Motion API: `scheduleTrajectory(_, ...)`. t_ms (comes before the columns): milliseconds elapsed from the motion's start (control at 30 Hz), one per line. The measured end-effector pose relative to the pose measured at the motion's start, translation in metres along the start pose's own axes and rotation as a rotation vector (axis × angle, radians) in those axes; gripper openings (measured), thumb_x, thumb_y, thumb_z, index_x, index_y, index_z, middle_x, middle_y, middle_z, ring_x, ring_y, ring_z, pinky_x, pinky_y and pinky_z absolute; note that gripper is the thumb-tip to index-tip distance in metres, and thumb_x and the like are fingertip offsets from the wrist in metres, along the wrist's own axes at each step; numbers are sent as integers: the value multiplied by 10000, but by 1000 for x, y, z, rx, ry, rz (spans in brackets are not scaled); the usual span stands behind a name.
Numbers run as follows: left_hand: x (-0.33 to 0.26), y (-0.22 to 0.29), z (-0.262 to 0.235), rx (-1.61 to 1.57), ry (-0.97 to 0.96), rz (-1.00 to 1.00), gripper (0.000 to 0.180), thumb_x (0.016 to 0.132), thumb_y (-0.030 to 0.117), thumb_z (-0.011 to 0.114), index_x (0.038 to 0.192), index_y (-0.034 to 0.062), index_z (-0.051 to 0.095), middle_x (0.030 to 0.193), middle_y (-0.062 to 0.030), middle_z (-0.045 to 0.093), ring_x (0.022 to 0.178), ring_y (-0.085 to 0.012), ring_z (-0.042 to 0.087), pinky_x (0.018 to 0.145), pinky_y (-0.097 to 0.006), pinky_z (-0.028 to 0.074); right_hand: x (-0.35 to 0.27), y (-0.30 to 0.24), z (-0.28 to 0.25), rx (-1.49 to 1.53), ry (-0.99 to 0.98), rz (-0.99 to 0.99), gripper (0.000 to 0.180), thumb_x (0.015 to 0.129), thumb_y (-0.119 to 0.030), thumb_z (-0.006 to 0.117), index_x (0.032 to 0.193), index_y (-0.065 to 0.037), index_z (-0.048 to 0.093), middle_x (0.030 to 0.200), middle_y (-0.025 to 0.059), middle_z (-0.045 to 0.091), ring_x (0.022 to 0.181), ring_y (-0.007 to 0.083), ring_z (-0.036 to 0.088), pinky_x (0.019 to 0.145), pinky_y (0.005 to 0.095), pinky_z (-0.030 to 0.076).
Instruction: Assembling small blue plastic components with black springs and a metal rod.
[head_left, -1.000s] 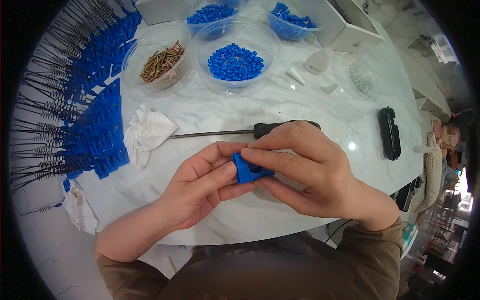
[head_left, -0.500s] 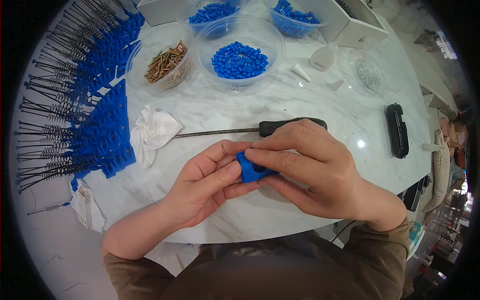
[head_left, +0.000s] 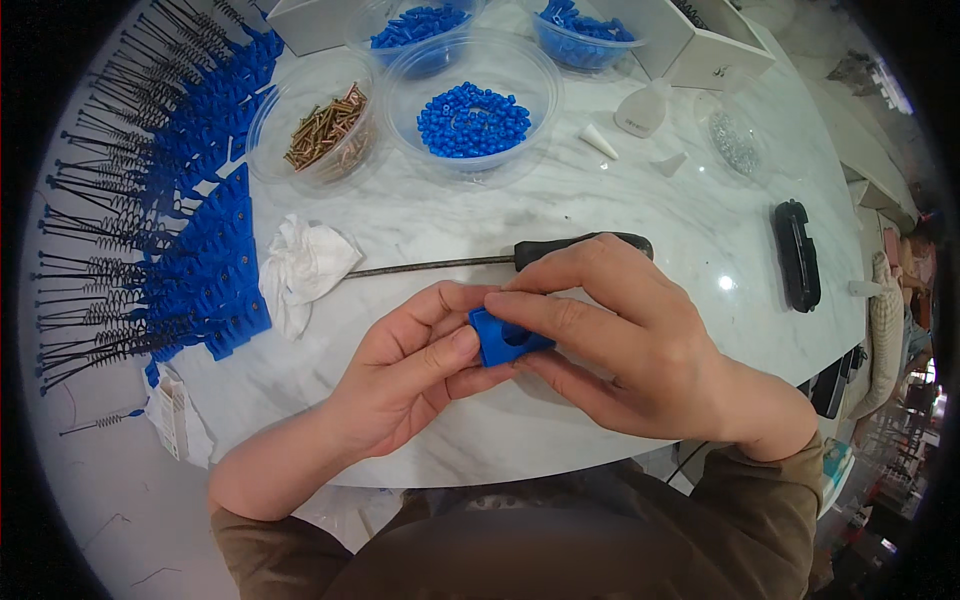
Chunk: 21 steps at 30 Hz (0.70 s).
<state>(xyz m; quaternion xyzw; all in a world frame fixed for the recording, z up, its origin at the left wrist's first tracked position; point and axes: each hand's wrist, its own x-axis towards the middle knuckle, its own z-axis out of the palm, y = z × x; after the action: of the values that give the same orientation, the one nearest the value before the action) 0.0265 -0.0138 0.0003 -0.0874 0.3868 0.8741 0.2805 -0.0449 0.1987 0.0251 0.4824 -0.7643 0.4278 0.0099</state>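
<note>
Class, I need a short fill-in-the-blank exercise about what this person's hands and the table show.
1. Both hands, left hand and right hand, hold a small ____ plastic part.
2. The screwdriver lies ____ on the table.
3. The bowl beside the blue beads holds brass ____.

Missing words: blue; flat; screws

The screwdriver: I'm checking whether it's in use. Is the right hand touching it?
Cannot tell. In the head view the right hand overlaps the screwdriver handle while pinching the blue plastic part.
</note>
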Motion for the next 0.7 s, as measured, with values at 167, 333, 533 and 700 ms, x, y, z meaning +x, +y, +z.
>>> scheduleTrajectory(167, 0, 0, -2, -20, -20, 2, 303, 998, 118, 458, 1289, 37, 439, 1264, -101, 535, 1209, -202, 531, 1044, -368, 450, 0, 1, 1, 29, 11, 0, 489, 623, 5, 751, 1101, -19, 654, 1022, 137, 599, 855, 283, 581, 706, 354, 477)
scheduleTrajectory(333, 0, 0, -1, -10, -16, 4, 309, 994, 111, 461, 1293, 34, 436, 1271, -107, 529, 1216, -212, 529, 1043, -368, 451, 1, 0, 0, 52, 10, 14, 484, 627, 21, 740, 1101, -22, 653, 1019, 131, 599, 863, 275, 582, 711, 349, 478)
scheduleTrajectory(533, 0, 0, 0, 17, 7, 3, 312, 993, 114, 466, 1292, 31, 435, 1275, -105, 526, 1224, -212, 522, 1044, -367, 448, 1, 1, 2, 78, 24, 23, 479, 623, 34, 733, 1093, -21, 658, 1016, 127, 600, 868, 267, 583, 709, 336, 480)
scheduleTrajectory(700, 0, 0, 0, 8, -4, 1, 321, 992, 116, 468, 1299, 30, 430, 1278, -105, 525, 1230, -213, 518, 1043, -365, 446, -1, 1, 2, 79, 34, 27, 477, 620, 36, 735, 1088, -19, 659, 1015, 126, 600, 871, 265, 585, 710, 333, 480)
